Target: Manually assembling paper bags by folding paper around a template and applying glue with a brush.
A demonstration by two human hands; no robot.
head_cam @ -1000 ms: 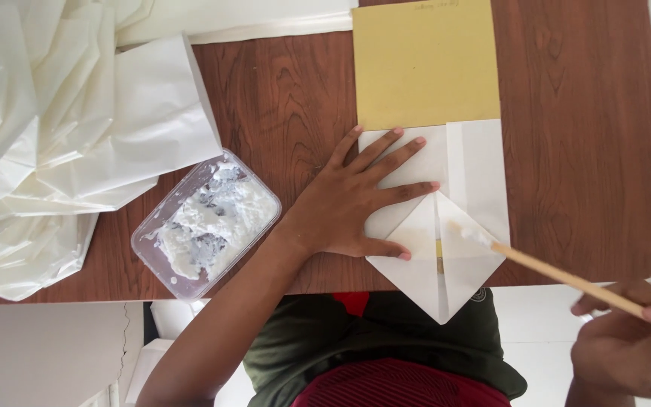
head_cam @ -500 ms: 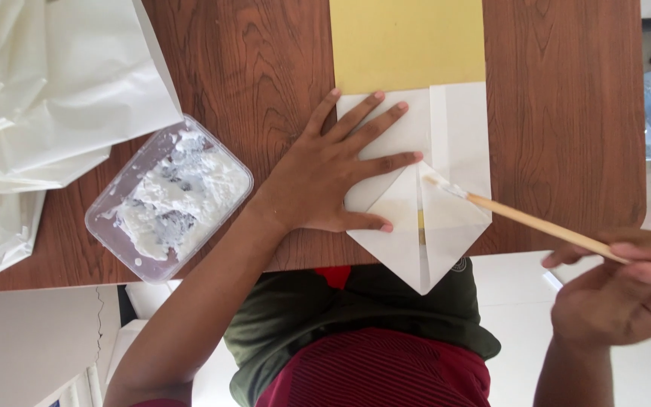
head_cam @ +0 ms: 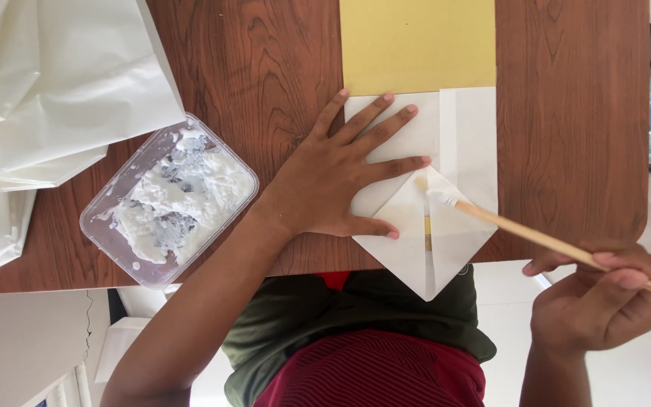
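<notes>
The left hand (head_cam: 333, 177) lies flat on the folded white paper (head_cam: 431, 196), with its fingers spread wide open; it presses the paper down on the brown wooden worktop (head_cam: 574, 113) and grips nothing; the right hand (head_cam: 604, 298) is curled shut around a thin wooden brush (head_cam: 536, 237), near its far end; the white tip of the brush touches the paper, just beside the left pointer finger; the paper has a pointed end that hangs over the near edge of the worktop; a yellow sheet (head_cam: 416, 41) lies touching the far side of the white paper; a clear tub of white paste (head_cam: 171, 200) sits left of the left hand, near the wrist; crumpled white bags (head_cam: 47, 90) lie at the far left.
</notes>
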